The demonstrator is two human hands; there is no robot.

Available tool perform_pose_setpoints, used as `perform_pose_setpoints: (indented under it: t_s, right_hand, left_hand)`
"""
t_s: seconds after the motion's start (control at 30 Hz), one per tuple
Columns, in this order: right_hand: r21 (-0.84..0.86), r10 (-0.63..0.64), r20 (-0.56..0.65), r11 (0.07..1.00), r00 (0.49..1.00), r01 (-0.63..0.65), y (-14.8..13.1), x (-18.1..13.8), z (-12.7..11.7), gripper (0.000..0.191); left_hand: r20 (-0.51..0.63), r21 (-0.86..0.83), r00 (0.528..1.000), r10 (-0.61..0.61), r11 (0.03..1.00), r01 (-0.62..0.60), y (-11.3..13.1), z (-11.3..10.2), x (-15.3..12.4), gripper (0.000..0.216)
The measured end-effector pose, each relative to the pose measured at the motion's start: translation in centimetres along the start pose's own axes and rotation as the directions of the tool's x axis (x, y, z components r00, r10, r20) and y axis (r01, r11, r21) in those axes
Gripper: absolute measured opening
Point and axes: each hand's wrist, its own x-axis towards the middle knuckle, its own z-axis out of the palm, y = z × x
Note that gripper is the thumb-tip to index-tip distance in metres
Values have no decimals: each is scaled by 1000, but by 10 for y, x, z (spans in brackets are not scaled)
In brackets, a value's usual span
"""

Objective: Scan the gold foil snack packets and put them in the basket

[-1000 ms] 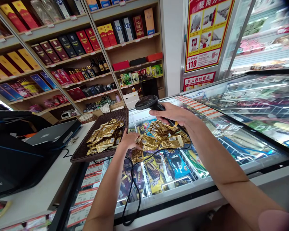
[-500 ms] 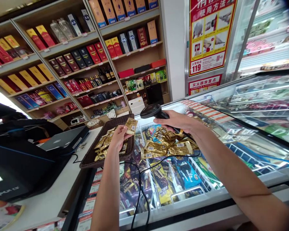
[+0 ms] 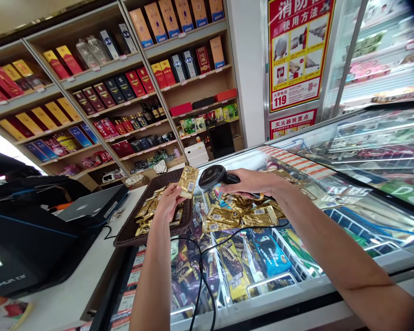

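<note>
Left hand is pinching one gold sachet between thumb and fingers, holding it upright with the barcode label facing the scanner, above the far edge of the brown wicker tray. Right hand is gripping the handle of the black barcode scanner, fingers wrapped tight, the scanner head pointing left at the sachet, just beside it but not touching. The scanner's black cable is trailing down over the freezer lid toward the bottom edge of the view.

The tray is sitting half on the white counter and half on the glass freezer lid, with more gold sachets lying loose in it. A loose pile of sachets is lying on the lid under the right hand. Packaged ice creams are showing through the glass. A black monitor and a closed laptop are standing on the counter to the left. Wooden shelves of boxed goods are filling the back wall, and a red and yellow poster is hanging at the right.
</note>
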Motion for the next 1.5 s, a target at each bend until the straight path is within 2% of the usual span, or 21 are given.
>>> perform_pose_setpoints:
  t_s: [0.4, 0.67, 0.8, 0.9, 0.97, 1.03, 1.07, 1.1, 1.13, 1.17, 1.2, 1.27, 1.33, 1.4, 1.5]
  right_hand:
    - [11, -25, -20, 1000, 999, 25, -4, -2, 1, 48]
    - [35, -21, -36, 999, 999, 22, -3, -2, 2, 45]
    - [9, -19, -56, 1000, 998, 19, 3, 0, 1, 46]
    - [-35, 8, -114, 999, 993, -13, 10, 3, 0, 49]
    - [-65, 24, -177, 997, 984, -36, 15, 6, -2, 50]
    - [-75, 29, -216, 996, 976, -46, 17, 7, -3, 49]
    - [-72, 27, -223, 996, 975, -44, 18, 7, -4, 48]
    - [-69, 26, -222, 997, 975, -42, 18, 7, -4, 47]
    - [-68, 24, -221, 997, 975, -40, 17, 7, -5, 46]
    - [-69, 23, -221, 997, 975, -40, 16, 6, -5, 45]
    - [-74, 23, -226, 996, 974, -41, 15, 6, -5, 45]
    - [-94, 21, -233, 995, 972, -44, 14, 4, -6, 43]
    - [-114, 12, -235, 993, 972, -40, 13, 4, -7, 42]
    - [-123, 4, -237, 992, 972, -34, 14, 3, -8, 43]
    - [-121, 3, -241, 992, 970, -33, 14, 2, -9, 45]
  left_hand:
    - [25, 15, 1000, -12, 1000, 11, 4, 2, -3, 23]
    - [-17, 100, 1000, 16, 995, -14, 4, -3, -2, 29]
    - [-91, 225, 996, 27, 974, -6, -1, -17, 2, 27]
    - [-204, 368, 978, 48, 929, 31, -6, -35, 5, 22]
    - [-303, 472, 947, 102, 880, 56, -6, -46, 6, 24]
    - [-390, 559, 900, 194, 826, 64, -3, -48, 6, 36]
    - [-377, 639, 889, 261, 768, 46, -1, -45, 6, 41]
    - [-305, 731, 897, 321, 682, 4, 0, -38, 5, 45]
    - [-186, 816, 914, 360, 575, -61, 1, -27, 4, 45]
    - [0, 886, 934, 356, 434, -165, 0, -14, 2, 44]
    - [157, 889, 940, 302, 371, -268, -3, 1, 0, 42]
    - [359, 845, 916, 182, 353, -401, -14, 31, -7, 38]
    - [551, 788, 834, -14, 337, -515, -28, 55, -13, 37]
    - [616, 768, 776, -139, 326, -551, -42, 68, -16, 37]
    - [598, 793, 770, -223, 308, -526, -56, 70, -17, 41]
